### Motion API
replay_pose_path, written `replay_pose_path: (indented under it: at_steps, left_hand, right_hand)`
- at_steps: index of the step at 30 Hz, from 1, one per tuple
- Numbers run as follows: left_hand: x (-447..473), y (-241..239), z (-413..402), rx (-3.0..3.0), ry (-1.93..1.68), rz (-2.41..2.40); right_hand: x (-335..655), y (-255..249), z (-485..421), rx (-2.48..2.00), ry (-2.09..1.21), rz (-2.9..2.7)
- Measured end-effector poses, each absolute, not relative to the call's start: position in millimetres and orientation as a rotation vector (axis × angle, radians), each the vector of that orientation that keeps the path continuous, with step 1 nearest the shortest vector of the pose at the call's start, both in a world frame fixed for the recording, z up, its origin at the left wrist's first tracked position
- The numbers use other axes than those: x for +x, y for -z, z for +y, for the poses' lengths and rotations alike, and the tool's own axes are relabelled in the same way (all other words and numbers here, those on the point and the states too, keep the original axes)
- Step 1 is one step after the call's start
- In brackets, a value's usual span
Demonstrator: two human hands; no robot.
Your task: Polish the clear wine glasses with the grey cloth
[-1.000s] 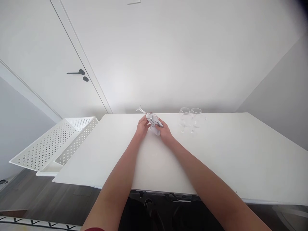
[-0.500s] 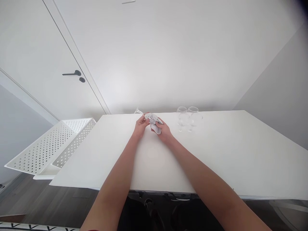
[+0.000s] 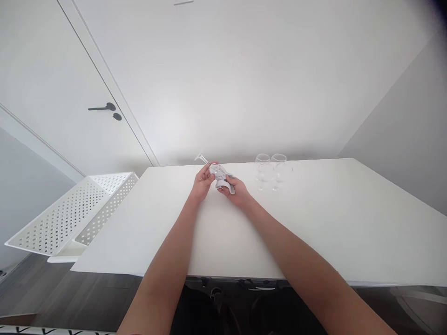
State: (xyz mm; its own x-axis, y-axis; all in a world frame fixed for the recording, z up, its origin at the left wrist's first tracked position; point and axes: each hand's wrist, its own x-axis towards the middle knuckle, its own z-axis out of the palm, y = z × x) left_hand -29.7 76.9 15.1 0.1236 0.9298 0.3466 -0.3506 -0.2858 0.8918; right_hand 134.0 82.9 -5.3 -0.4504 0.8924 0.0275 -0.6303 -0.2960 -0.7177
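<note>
Wineglass (image 3: 216,170), likely light, slippery and fragile (best held near the stem (image 3: 204,160)), tilts over a table (image 3: 314,209), left hand (image 3: 201,183) pinching it there, right hand (image 3: 239,191) gripping cloth (image 3: 226,184) at its open end.

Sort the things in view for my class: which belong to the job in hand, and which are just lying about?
In the job:
clear stemmed glass, held by the left hand
pale grey cloth against it, held by the right hand

Apparently just lying about:
two clear stemmed glasses upright on the white rectangular table
white perforated rack
</note>
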Motion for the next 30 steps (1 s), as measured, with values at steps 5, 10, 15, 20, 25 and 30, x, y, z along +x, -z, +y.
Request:
replay_pose_path:
  at_steps: [5, 10, 15, 20, 25, 30]
  left_hand:
    - [-30.0, -12.5, 76.9, 1.213, -1.440, 0.729]
    - [-32.3, -2.2, 84.7, 1.141, -1.525, 0.823]
    - [-30.6, -5.4, 83.5, 1.196, -1.499, 0.706]
    - [-27.9, -6.2, 81.4, 1.206, -1.440, 0.792]
    - [-29.6, 3.2, 89.1, 1.228, -1.528, 0.848]
    - [-26.9, -0.9, 85.0, 1.255, -1.467, 0.761]
  right_hand:
    - [131.6, 2.2, 80.2, -0.520, -1.729, -0.997]
    - [126.6, 4.2, 78.4, -0.621, -1.695, -1.060]
    - [133.6, 6.4, 84.4, -0.572, -1.800, -0.849]
    - [131.1, 1.1, 80.7, -0.551, -1.715, -0.951]
    - [133.4, 5.3, 84.2, -0.624, -1.752, -0.879]
    - [139.5, 7.7, 87.7, -0.610, -1.768, -0.858]
